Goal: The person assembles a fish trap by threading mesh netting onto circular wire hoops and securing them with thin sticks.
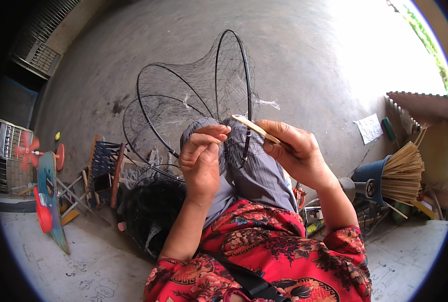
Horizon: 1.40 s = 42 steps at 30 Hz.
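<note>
We hold a flat stick [254,127] in our right hand [297,151], with the fingers closed around the wood. The stick's tip points to 10 o'clock, near our left hand [201,161]. The left fingers are bent, with their tips close together, but we cannot tell if they pinch a thread. Both hands are over our gray pants [256,176].

The thin net [186,98] goes from our lap up to 11 o'clock, spread out by round black hoops [247,70]. The tallest hoop stands at 12 o'clock, over the gray floor [304,60].

At 3 o'clock we see a blue bucket [375,168] full of thin sticks [402,173]. White paper [369,129] lies between 2 and 3 o'clock. A black heap [151,214] sits between 7 and 8 o'clock.
</note>
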{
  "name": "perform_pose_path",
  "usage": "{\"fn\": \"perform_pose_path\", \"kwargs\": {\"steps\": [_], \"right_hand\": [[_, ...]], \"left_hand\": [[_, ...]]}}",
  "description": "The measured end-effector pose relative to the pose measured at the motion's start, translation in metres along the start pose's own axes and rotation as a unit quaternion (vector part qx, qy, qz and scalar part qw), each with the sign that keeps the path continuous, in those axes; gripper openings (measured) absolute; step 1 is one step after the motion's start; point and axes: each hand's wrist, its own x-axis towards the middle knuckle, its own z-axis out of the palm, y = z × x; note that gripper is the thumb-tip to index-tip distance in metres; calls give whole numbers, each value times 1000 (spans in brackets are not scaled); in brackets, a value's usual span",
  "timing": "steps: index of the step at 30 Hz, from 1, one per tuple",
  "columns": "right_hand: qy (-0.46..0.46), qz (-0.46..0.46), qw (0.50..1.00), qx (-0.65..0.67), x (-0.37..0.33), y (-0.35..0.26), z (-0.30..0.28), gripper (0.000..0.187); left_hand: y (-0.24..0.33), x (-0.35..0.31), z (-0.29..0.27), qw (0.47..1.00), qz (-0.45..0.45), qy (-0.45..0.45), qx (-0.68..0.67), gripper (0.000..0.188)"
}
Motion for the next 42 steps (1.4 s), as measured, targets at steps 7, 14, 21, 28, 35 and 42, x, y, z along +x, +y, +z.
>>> {"fn": "perform_pose_path", "kwargs": {"steps": [7,14,21,28,35,42], "right_hand": [[-3,-75,963,-258,-21,-4,-3,56],[12,-65,915,-399,-24,5,4,49],[-6,-77,914,-398,-25,12,9,36],[18,-90,933,-348,-25,8,-2,33],[15,-113,893,-435,-23,16,3,40],[17,-126,865,-485,-25,24,0,56]], "left_hand": [[3,1,-5,997,-37,-12,-66,8],[7,0,-3,995,-35,-17,-97,8],[9,-5,4,994,-68,-38,-80,9],[6,-2,-5,987,-76,-27,-138,11],[4,-3,-2,990,-78,-11,-115,10],[2,-3,2,979,-92,-13,-181,10]]}}
